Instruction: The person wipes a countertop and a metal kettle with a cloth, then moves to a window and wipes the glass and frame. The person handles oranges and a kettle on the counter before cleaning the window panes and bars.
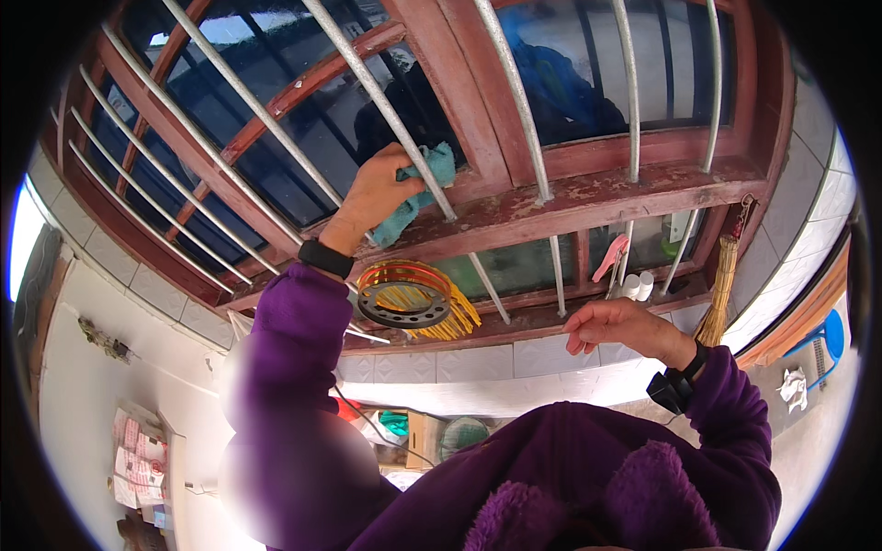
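At the window ledge, nearest the wearer, the right hand (617,325) is hovering loosely curled and holding nothing, just below the sill. Farther up, the left hand (378,191) is clamping one teal cloth (421,191) against a metal bar (386,101) over the red window frame (588,197). Risks as judged: the cloth could be snagging on the bar or flaking paint, and a loosened grip could be dropping it behind the round slotted disc (404,296). Count: one cloth, one disc, one straw broom (721,289), two small white bottles (637,286), about five bars on this panel.
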The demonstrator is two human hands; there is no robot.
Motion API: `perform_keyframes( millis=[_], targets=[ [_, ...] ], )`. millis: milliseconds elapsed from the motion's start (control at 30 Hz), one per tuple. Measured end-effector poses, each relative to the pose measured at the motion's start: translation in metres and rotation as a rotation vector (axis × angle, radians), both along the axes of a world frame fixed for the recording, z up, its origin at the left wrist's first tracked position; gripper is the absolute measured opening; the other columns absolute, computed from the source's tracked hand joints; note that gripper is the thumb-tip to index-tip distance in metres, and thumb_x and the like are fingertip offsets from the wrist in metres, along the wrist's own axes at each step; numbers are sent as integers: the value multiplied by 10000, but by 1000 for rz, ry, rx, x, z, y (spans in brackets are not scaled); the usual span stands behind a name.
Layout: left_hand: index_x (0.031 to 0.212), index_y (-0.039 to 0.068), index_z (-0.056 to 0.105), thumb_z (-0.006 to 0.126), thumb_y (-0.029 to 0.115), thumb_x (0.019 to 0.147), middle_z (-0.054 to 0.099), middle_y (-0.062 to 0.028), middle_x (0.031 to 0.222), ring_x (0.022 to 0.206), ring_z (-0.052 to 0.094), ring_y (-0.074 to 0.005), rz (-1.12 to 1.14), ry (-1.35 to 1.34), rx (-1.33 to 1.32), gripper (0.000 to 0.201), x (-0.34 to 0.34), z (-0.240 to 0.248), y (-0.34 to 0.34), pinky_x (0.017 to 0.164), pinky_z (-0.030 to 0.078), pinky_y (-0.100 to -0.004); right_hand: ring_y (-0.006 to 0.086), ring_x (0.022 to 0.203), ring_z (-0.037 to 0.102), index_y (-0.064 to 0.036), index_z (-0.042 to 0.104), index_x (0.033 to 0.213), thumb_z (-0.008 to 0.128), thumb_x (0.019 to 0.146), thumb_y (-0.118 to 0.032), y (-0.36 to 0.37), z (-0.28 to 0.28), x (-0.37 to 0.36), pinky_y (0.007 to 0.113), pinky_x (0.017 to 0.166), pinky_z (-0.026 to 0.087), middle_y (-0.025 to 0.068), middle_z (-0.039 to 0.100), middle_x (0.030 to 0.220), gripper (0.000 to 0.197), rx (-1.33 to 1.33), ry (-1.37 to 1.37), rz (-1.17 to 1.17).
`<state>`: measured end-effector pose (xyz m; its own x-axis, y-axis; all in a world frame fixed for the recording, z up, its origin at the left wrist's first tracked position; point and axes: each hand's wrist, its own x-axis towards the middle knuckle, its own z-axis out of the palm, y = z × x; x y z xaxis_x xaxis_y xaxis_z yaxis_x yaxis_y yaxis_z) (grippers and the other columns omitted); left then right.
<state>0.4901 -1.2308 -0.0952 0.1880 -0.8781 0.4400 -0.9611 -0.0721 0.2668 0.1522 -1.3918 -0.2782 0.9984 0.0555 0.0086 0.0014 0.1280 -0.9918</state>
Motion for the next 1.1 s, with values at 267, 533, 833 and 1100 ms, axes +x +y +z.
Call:
perform_keyframes(
  millis=[267,533,833,1100],
  targets=[
    [1024,18,683,667,32,777,598,-133,1072,979,612,-343,-61,-27,-71,248,-3,-7,-2,854,498,-369,160,996,655,-8,600,1225,593,985,-181,9,-4,26,295,874,519,88,695,1084,296,-18,116,88],
    [958,22,689,644,115,766,627,-180,1066,946,628,-380,272,-382,191,218,-21,12,12,835,518,-435,181,1019,663,8,604,1221,582,984,-131,13,-13,34,313,859,529,100,695,1085,275,-105,96,108],
    [995,-36,614,665,185,843,650,-259,807,811,636,-449,368,-298,-541,273,-6,70,34,709,517,-450,187,1004,665,2,604,1206,582,987,-169,-17,-28,-20,310,848,531,101,689,1068,278,-50,96,-72],
    [1027,2,543,641,120,857,640,-253,866,833,622,-459,430,-308,-664,229,-13,58,-14,682,496,-502,180,998,663,-3,614,1193,567,990,-131,-6,-33,-20,307,850,530,89,695,1050,245,-11,115,-24]
  ],
)
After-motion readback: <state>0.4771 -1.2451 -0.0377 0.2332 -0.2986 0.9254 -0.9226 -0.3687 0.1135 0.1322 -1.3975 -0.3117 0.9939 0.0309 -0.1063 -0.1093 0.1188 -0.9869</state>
